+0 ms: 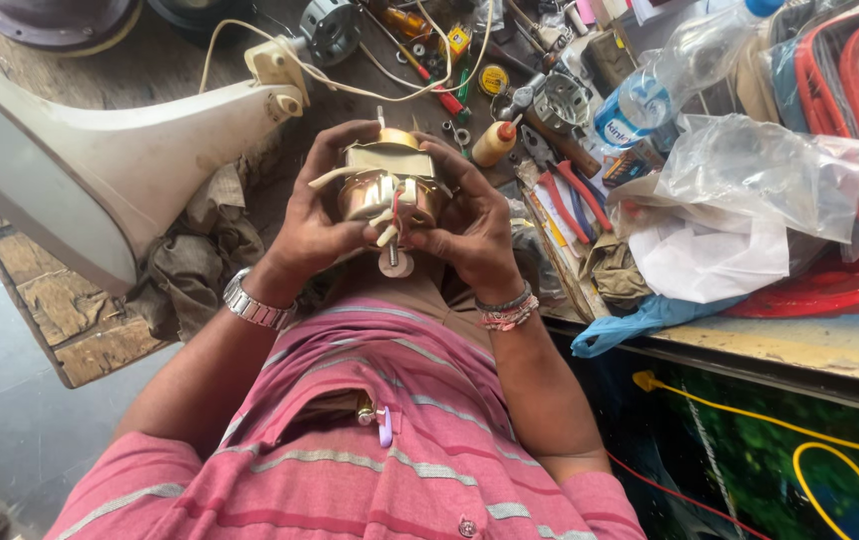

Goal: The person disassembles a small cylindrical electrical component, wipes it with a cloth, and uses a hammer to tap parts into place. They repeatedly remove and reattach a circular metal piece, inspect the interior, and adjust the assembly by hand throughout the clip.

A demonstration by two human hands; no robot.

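Note:
Both hands hold a small brass-coloured electric motor (390, 180) with white wires and a short shaft pointing toward my chest. My left hand (315, 215), with a metal watch on the wrist, wraps the motor's left side, fingers curled over its top. My right hand (475, 225), with beaded bracelets on the wrist, grips the right side, thumb near the white wire ends at the front. The motor is lifted above the edge of a cluttered wooden workbench (90, 340). My pink striped shirt fills the bottom of the view.
A large white plastic fan housing (80, 150) lies at the left with a cream cable. Behind the motor are a small orange-capped bottle (497, 143), red-handled pliers (575, 195), screwdrivers and metal parts. At the right are a plastic water bottle (670, 75), plastic bags (750, 180) and yellow cable (830, 450).

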